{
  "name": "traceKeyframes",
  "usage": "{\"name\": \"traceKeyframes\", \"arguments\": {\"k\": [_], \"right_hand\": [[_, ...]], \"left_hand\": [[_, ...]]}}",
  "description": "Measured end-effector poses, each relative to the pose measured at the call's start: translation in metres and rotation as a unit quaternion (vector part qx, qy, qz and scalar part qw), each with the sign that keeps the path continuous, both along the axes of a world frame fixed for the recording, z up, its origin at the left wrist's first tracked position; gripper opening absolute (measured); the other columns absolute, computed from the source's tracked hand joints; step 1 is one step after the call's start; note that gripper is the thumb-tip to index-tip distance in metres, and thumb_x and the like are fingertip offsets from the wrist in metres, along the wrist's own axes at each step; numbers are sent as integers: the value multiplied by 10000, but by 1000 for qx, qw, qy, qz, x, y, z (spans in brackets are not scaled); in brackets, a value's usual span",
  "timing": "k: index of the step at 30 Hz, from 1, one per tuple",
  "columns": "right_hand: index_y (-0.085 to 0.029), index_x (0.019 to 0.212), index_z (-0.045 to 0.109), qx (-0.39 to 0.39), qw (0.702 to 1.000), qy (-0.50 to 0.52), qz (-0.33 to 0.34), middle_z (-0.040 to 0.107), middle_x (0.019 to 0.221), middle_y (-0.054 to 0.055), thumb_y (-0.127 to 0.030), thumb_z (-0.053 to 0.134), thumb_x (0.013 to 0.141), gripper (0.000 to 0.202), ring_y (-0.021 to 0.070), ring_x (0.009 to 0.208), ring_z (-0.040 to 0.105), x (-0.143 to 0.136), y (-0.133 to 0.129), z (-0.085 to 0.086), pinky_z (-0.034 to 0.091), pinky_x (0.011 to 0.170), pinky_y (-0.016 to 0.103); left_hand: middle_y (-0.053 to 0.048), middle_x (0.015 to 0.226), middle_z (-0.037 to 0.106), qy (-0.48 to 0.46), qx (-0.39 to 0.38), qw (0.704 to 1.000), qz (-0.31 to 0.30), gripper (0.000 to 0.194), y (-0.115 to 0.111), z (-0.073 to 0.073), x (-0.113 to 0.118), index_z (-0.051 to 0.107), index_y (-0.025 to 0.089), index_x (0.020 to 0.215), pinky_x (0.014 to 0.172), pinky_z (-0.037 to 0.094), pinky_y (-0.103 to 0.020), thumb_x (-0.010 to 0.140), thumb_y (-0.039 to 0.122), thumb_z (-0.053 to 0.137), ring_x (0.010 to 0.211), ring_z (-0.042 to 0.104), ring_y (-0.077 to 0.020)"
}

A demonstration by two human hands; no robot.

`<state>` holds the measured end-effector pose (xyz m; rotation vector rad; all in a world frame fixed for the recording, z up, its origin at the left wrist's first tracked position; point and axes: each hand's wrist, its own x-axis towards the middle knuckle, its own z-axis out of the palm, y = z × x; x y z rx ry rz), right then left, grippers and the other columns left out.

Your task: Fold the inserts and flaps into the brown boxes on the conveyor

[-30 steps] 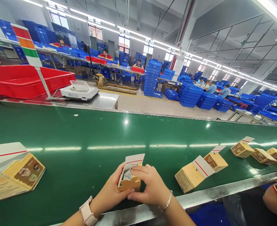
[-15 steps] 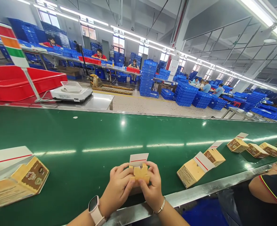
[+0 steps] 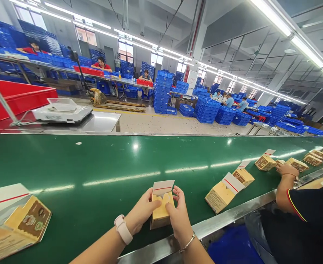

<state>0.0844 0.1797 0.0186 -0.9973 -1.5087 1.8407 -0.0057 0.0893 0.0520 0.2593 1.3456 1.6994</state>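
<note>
A small yellow-brown carton (image 3: 161, 217) stands on the green belt (image 3: 101, 205) between my hands, its white flap with a red line raised at the back. My left hand (image 3: 141, 209) grips the carton's left side, thumb on the folded yellow top flaps. On the right side, my right hand (image 3: 179, 212) presses its thumb on the same flaps, with its other fingers raised and apart behind the edge. The carton's underside and its inside are hidden.
An open carton (image 3: 26, 223) lies at the left. Right of my hands are two cartons with raised flaps, one in front (image 3: 221, 196). A co-worker's hand (image 3: 287, 170) reaches among several cartons farther right. A metal rail (image 3: 213, 227) edges the belt.
The flaps on my carton now lie flatter under my thumbs, and my right fingers have spread. The co-worker's arm has reached farther over the belt. The view has shifted.
</note>
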Motion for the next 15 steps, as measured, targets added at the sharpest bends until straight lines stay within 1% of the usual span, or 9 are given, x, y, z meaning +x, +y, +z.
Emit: {"name": "traceKeyframes", "arguments": {"k": [2,5,7,8,9,10,11,13,15], "right_hand": [[-210,1150,557,-33,999,27,13,613,1127,87,-220,625,527,627,258,1061,577,-1,3,2,536,814,334],[-196,1094,550,-86,994,44,57,645,1017,68,-233,645,507,597,231,906,630,-2,9,7,536,768,327],[-190,1085,555,-79,995,44,48,651,1020,74,-294,680,545,564,230,916,632,2,12,7,529,782,328],[-188,1090,564,-50,997,43,28,648,1053,86,-340,689,585,542,234,953,625,6,15,5,524,800,330],[-189,1101,572,-2,999,44,4,639,1099,98,-385,681,639,514,238,1000,612,11,17,3,520,820,335],[-193,1114,581,64,997,45,-17,625,1148,107,-421,655,703,476,242,1047,595,17,20,1,516,838,343],[-199,1120,593,146,988,47,-33,611,1185,111,-438,616,768,426,245,1083,579,25,24,-1,512,852,355],[-214,1109,618,316,947,48,-34,597,1209,112,-412,542,863,324,249,1126,557,39,32,-3,498,893,394],[-234,1111,640,451,892,30,-1,587,1218,110,-379,520,898,285,262,1158,535,50,41,1,466,953,449]], "left_hand": [[-121,1038,646,7,-3,1000,-1,668,6,-3,2,527,136,1084,807,520,-349,453,303,668,930,638,-272],[-130,1006,638,26,-9,1000,0,656,15,-8,3,524,131,1057,797,524,-362,447,317,680,911,636,-275],[-144,1038,627,50,-14,999,16,695,15,-9,4,513,132,1062,818,520,-371,450,389,722,969,621,-291],[-150,1076,617,64,-16,997,30,726,13,-10,4,507,137,1067,858,509,-377,449,436,743,1027,602,-299],[-155,1123,604,83,-19,995,49,749,9,-10,4,505,146,1069,906,491,-387,452,488,758,1089,577,-306],[-157,1164,593,109,-24,991,70,758,3,-12,4,509,157,1062,949,469,-402,461,543,764,1138,551,-313],[-156,1190,587,138,-30,986,90,754,-5,-13,4,521,169,1047,980,451,-421,476,599,760,1170,532,-320],[-148,1182,602,200,-45,970,127,723,-24,-19,5,557,184,997,980,450,-451,518,701,721,1180,529,-334],[-134,1131,629,245,-51,958,143,691,-46,-26,6,589,191,968,943,480,-434,584,759,673,1153,551,-328]]}}
